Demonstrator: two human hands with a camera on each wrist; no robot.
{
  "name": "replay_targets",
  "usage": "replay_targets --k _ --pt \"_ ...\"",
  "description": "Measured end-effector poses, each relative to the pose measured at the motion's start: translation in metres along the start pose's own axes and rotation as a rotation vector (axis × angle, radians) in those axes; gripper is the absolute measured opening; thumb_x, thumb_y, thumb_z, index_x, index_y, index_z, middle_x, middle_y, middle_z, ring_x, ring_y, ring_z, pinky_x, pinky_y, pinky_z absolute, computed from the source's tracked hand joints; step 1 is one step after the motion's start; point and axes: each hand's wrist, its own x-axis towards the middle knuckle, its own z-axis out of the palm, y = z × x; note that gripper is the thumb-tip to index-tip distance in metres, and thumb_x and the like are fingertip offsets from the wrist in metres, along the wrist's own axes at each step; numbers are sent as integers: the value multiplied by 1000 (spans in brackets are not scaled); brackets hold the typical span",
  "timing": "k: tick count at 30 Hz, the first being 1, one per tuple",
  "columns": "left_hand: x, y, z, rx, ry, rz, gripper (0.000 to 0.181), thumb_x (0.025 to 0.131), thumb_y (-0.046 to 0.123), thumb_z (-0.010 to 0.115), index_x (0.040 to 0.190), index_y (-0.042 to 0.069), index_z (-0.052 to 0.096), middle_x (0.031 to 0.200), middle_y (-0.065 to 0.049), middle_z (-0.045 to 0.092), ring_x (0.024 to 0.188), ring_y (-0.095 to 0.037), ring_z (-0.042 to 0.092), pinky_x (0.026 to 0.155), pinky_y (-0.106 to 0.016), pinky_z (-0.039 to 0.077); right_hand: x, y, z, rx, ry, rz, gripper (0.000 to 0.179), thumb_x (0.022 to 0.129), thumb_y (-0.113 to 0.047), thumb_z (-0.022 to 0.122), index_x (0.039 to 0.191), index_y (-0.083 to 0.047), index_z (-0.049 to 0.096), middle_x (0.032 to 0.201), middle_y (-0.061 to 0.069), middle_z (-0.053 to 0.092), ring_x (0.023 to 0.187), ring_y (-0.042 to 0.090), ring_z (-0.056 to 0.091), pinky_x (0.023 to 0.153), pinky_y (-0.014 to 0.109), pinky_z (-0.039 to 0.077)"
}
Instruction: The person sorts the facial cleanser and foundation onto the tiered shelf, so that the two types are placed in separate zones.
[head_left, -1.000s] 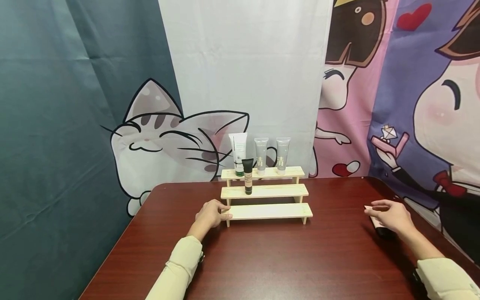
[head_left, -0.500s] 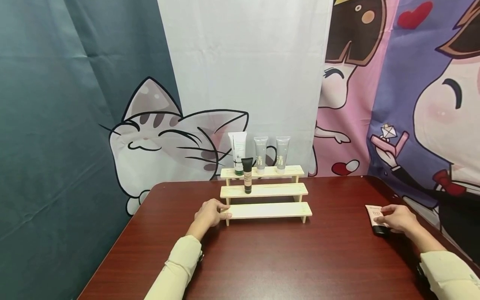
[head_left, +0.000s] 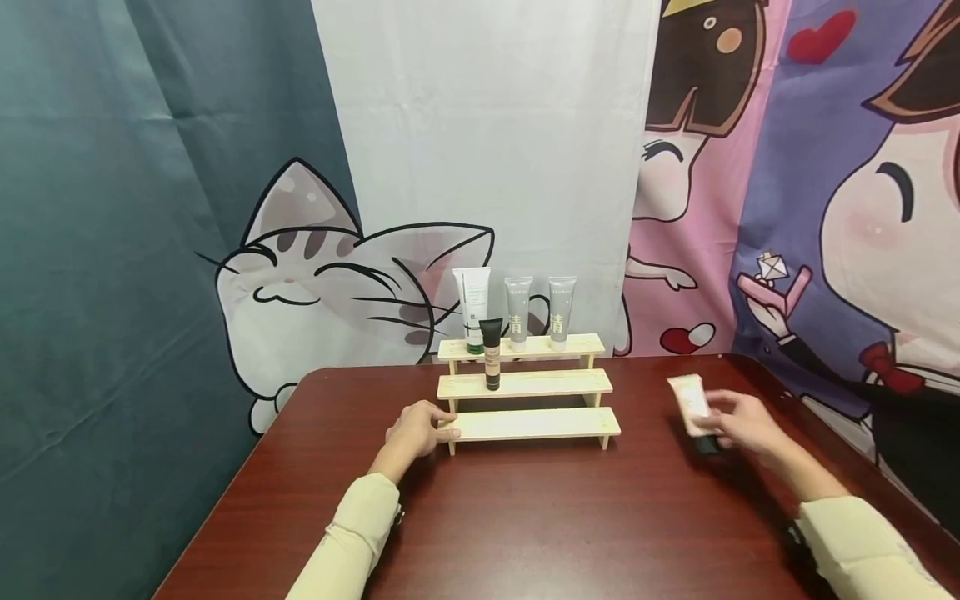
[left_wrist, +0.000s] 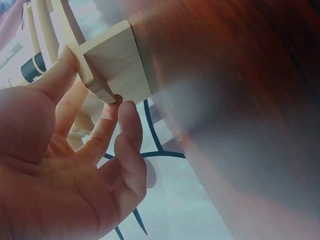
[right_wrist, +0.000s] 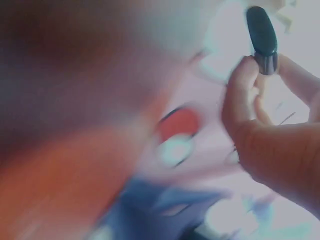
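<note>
My left hand pinches the left end of the lowest step of a three-tier wooden display stand. In the left wrist view, the thumb and a finger of that hand meet the pale step at opposite edges. Off to the right, my right hand grips a pale pink cream tube, tilted and cap downward, above the table. Its black cap pokes out between thumb and fingers in the blurred right wrist view; most of the tube is hidden there.
On the top tier stand a white tube and two grey tubes. A small black-capped foundation tube stands on the middle tier. Behind the dark red table hangs a cartoon-printed curtain.
My right hand has taken hold of the pink cream tube, lifted it from the table and moved it left toward the stand. The left hand keeps its place on the stand.
</note>
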Motion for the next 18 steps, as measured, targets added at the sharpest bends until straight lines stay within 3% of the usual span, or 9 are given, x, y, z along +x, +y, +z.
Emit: replay_targets --k 4,7,10,13,18 --pt "3 0 -4 12 14 4 38 77 42 82 114 36 76 127 -2 64 117 -32 58 86 -54 46 21 -54 49 97 82 -278 50 85 -3 76 128 11 54 99 26 68 73 5 65 58 33 57" --pt "4 0 -3 17 9 10 39 77 43 82 115 36 76 129 -3 64 118 -33 58 85 -54 46 37 -87 89 196 117 -374 50 84 1 77 128 8 56 106 32 65 80 9 68 64 33 59" --pt "3 0 1 14 4 12 39 77 43 81 115 36 76 128 -3 64 118 -33 58 84 -54 47 50 -108 125 285 139 -403 49 82 2 78 126 6 57 110 30 64 87 20 70 70 29 58" --pt "1 1 5 12 7 3 38 77 43 82 114 37 76 127 -2 65 116 -32 59 82 -53 47 61 -114 152 289 158 -410 47 83 1 78 124 4 57 110 27 65 93 31 70 71 21 55" --pt "0 5 9 10 -3 11 37 77 43 82 113 37 76 126 0 65 115 -31 60 80 -52 48 72 -110 170 242 189 -377 41 85 1 77 121 0 58 108 22 67 95 35 70 69 20 53"
